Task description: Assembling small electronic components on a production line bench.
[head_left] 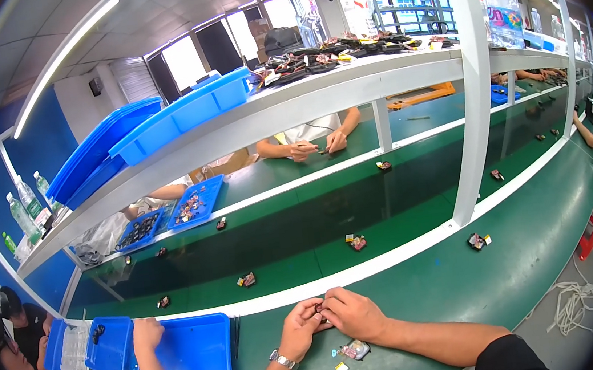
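Close together over the green bench (426, 294), my left hand (299, 332) and my right hand (355, 314) are closed on one small dark reddish part (319, 309). Fingers cover most of it, so its exact kind is hidden. A metal-banded watch sits on my left wrist. Just below my right hand lies a small electronic assembly (358, 350) with a pale, shiny face, and a little yellow-and-white tag (341, 368) rests beside it. Farther right on the bench is another small dark assembly (476, 241) with a yellow-and-white tag.
Beyond a white rail, a dark green conveyor belt (301, 221) carries several small assemblies, one (356, 242) near my hands. A blue tray (199, 357) stands left, with a neighbour's arm (152, 362) over it. A white post (474, 106) supports the loaded shelf (343, 81). Across the belt, another person's hands (318, 146) work.
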`<move>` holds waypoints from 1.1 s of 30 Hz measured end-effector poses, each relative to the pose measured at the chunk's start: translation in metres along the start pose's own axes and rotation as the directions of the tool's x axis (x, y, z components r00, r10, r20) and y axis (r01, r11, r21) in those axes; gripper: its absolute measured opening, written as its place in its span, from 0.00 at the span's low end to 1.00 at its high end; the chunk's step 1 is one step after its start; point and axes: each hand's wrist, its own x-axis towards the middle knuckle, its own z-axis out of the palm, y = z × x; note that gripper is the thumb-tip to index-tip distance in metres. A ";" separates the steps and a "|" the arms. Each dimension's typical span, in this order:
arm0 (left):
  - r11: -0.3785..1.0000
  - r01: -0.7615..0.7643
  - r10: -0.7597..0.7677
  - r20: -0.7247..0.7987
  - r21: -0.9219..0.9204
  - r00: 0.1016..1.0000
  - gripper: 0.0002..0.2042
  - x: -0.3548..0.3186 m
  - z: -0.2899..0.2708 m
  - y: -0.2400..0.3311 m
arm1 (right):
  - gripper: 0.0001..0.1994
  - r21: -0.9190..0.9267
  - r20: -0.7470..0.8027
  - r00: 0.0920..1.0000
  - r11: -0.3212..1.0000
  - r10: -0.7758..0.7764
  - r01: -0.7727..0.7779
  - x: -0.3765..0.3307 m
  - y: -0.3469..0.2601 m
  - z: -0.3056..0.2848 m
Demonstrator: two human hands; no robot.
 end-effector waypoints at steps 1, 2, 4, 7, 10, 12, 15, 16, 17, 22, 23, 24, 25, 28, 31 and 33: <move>1.000 0.004 -0.004 -0.020 -0.004 1.000 0.14 0.000 0.001 0.000 | 0.06 0.039 -0.002 1.000 0.999 0.001 -0.001 0.001 0.002 0.000; 1.000 0.008 -0.009 -0.038 -0.009 0.999 0.14 0.000 0.002 0.000 | 0.06 0.077 -0.005 1.000 0.997 0.003 -0.002 0.001 0.003 0.000; 1.000 0.006 -0.007 -0.044 -0.021 0.999 0.13 0.001 -0.001 -0.001 | 0.07 0.139 -0.016 0.999 0.989 0.050 -0.047 0.000 0.008 0.004; 1.000 0.012 -0.012 -0.074 0.003 0.997 0.13 -0.002 0.000 -0.001 | 0.08 0.336 0.052 0.964 0.904 0.262 -0.264 0.001 0.002 0.003; 0.994 -0.005 0.018 -0.112 0.112 0.994 0.12 0.000 0.004 -0.002 | 0.09 0.447 0.195 0.884 0.764 0.425 -0.466 0.005 0.000 0.000; 0.975 -0.051 0.085 -0.153 0.214 0.985 0.10 -0.001 0.008 -0.009 | 0.10 0.438 0.212 0.888 0.773 0.407 -0.459 0.000 0.002 0.000; 0.959 -0.101 0.132 -0.102 0.264 0.986 0.13 0.002 0.005 -0.018 | 0.09 0.379 0.170 0.927 0.847 0.333 -0.374 -0.002 0.004 0.000; 0.961 -0.103 0.134 -0.104 0.256 0.986 0.13 0.000 0.005 -0.021 | 0.09 0.373 0.175 0.927 0.849 0.331 -0.374 -0.001 0.006 -0.002; 0.977 -0.120 0.143 -0.121 0.178 0.982 0.14 -0.002 0.008 -0.017 | 0.08 0.401 0.179 0.899 0.805 0.400 -0.438 0.003 0.010 -0.006; 0.993 -0.110 0.113 -0.120 0.038 0.986 0.18 0.002 0.005 -0.007 | 0.06 0.330 -0.179 0.817 0.816 0.548 -0.475 0.035 0.144 -0.044; 0.993 -0.116 0.119 -0.118 0.029 0.986 0.18 0.003 0.005 -0.007 | 0.08 0.162 -0.248 0.767 0.806 0.591 -0.569 0.038 0.167 -0.063; 0.992 -0.110 0.115 -0.101 0.053 0.988 0.17 0.003 0.005 -0.008 | 0.11 0.047 -0.285 0.700 0.739 0.654 -0.672 0.037 0.188 -0.076; 0.992 -0.104 0.111 -0.081 0.078 0.991 0.16 0.005 0.006 -0.008 | 0.12 -0.046 -0.274 0.650 0.665 0.709 -0.745 0.032 0.204 -0.088; 0.991 -0.081 0.090 -0.085 0.103 0.992 0.14 0.005 0.006 -0.004 | 0.13 -0.125 -0.207 0.638 0.627 0.741 -0.769 0.022 0.221 -0.094; 0.993 -0.068 0.078 -0.098 0.098 0.992 0.14 0.004 0.004 -0.005 | 0.21 -0.486 -0.328 0.891 0.752 0.315 -0.445 0.019 0.207 -0.077; 0.991 -0.069 0.081 -0.110 0.111 0.991 0.14 0.002 0.003 -0.005 | 0.26 -0.354 -0.200 0.866 0.791 0.458 -0.500 0.025 0.171 -0.056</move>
